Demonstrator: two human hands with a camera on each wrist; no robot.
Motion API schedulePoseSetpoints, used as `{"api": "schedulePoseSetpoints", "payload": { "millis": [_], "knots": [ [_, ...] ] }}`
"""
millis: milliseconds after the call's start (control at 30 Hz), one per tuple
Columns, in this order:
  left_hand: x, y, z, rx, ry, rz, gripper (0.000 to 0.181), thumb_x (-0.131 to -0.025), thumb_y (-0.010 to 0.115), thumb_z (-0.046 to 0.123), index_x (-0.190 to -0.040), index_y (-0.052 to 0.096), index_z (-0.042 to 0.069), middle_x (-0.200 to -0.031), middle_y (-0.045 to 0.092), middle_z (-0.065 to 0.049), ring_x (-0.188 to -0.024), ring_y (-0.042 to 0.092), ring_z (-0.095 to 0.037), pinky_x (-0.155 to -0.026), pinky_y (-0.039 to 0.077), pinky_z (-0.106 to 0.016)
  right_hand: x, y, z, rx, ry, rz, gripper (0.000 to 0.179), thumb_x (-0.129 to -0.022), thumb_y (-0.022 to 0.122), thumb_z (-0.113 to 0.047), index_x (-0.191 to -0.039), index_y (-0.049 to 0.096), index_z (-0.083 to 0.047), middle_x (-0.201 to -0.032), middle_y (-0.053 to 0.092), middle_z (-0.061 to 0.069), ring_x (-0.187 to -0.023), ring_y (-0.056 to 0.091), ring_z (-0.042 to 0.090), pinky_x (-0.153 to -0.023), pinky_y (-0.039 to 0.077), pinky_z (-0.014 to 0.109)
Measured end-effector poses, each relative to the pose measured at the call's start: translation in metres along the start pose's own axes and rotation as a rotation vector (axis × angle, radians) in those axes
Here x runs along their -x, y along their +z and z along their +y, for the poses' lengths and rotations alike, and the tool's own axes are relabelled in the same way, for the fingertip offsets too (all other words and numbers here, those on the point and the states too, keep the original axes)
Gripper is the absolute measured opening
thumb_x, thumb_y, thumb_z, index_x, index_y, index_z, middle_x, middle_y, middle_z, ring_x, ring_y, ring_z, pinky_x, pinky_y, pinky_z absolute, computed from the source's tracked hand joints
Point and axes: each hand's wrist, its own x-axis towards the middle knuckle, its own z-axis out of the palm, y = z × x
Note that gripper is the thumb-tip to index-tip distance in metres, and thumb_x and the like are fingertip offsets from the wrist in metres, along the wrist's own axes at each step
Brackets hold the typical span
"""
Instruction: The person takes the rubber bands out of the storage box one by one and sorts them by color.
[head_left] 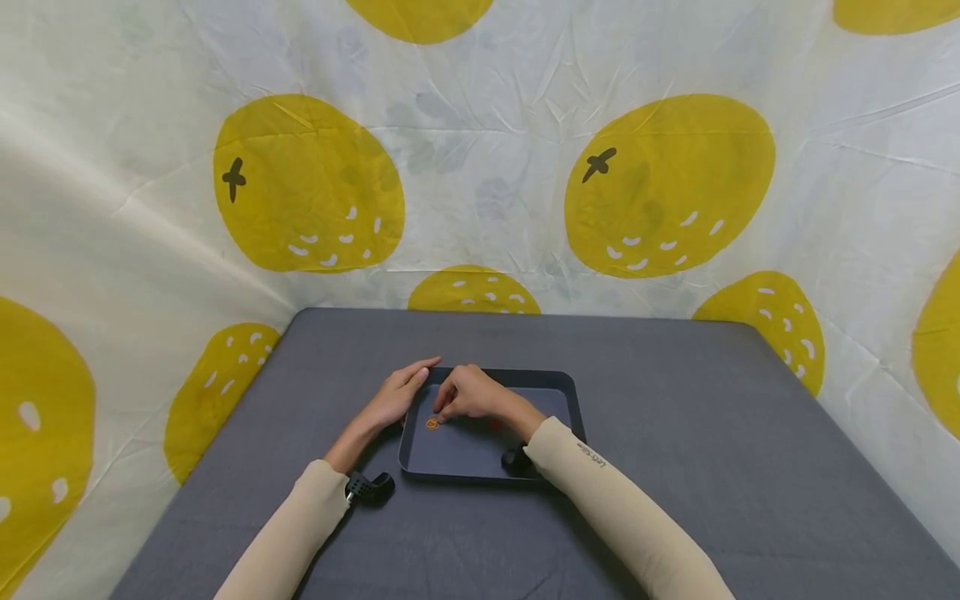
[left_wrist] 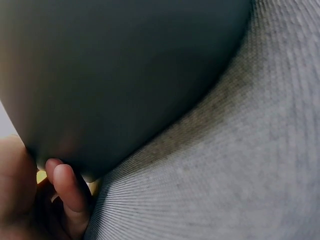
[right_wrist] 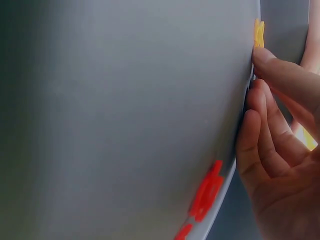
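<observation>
A dark rectangular tray [head_left: 465, 477] lies on the grey table. At its far left corner my left hand [head_left: 393, 398] grips the rim; in the left wrist view, curled fingers [left_wrist: 70, 187] are against the tray's outer side [left_wrist: 145, 75]. Over the tray's left half, my right hand [head_left: 474, 393] reaches down with thumb and fingertips together at a small orange-yellow looped piece [head_left: 432, 423]. The right wrist view has the thumb tip right at the end of this yellow piece [right_wrist: 258, 33]. A red looped piece [right_wrist: 206, 192] lies on the tray nearer the right wrist, partly hidden by it in the head view.
The grey tabletop [head_left: 712, 450] extends around the tray. Behind and beside it hangs a white cloth [head_left: 487, 208] with large yellow fruit prints. Black wrist cameras [head_left: 371, 490] sit below both forearms, the right one over the tray's near edge.
</observation>
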Motion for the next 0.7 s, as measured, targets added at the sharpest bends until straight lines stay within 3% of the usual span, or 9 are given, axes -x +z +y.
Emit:
{"api": "schedulePoseSetpoints", "payload": {
  "millis": [167,267,367,500,700],
  "knots": [
    [0.001,0.001,0.001,-0.026,0.003,0.01,0.043,-0.113,0.04,0.014,-0.151,0.049,-0.003,-0.151,0.051,-0.03,-0.125,0.058,-0.047,-0.085,0.052,-0.037,-0.001,0.001,0.0,0.015,-0.003,0.013,0.004,-0.088,0.085,-0.02,-0.09,0.085,-0.017,-0.083,0.079,-0.007,-0.07,0.065,-0.001,-0.066,0.053,0.018],
    [-0.003,0.001,-0.005,-0.039,-0.005,0.01,0.043,-0.113,0.04,0.014,-0.151,0.05,-0.002,-0.151,0.052,-0.029,-0.125,0.058,-0.046,-0.085,0.052,-0.038,-0.002,0.002,0.001,0.015,-0.006,0.016,0.003,-0.089,0.084,-0.019,-0.087,0.085,-0.017,-0.081,0.079,-0.007,-0.069,0.064,0.0,-0.065,0.052,0.018],
    [-0.009,0.003,-0.02,-0.047,-0.011,0.019,0.043,-0.114,0.039,0.017,-0.152,0.049,0.0,-0.152,0.051,-0.027,-0.124,0.059,-0.046,-0.082,0.053,-0.038,-0.002,0.002,0.002,0.019,-0.01,0.017,0.006,-0.09,0.082,-0.018,-0.085,0.084,-0.017,-0.08,0.078,-0.007,-0.067,0.063,0.001,-0.064,0.051,0.019],
    [-0.015,0.006,-0.04,-0.061,-0.005,0.041,0.045,-0.114,0.038,0.023,-0.154,0.05,0.004,-0.154,0.051,-0.024,-0.125,0.059,-0.043,-0.088,0.051,-0.038,-0.003,0.003,0.003,0.033,-0.011,0.016,0.008,-0.092,0.08,-0.017,-0.085,0.083,-0.018,-0.078,0.076,-0.008,-0.065,0.06,0.001,-0.062,0.049,0.018],
    [-0.015,0.006,-0.045,-0.052,0.001,0.055,0.045,-0.114,0.041,0.03,-0.153,0.053,0.012,-0.153,0.054,-0.019,-0.128,0.059,-0.037,-0.099,0.049,-0.044,-0.001,0.002,0.004,0.01,-0.001,0.021,0.009,-0.092,0.078,-0.015,-0.084,0.083,-0.017,-0.076,0.075,-0.007,-0.062,0.059,0.003,-0.06,0.047,0.018]
  ]
}}
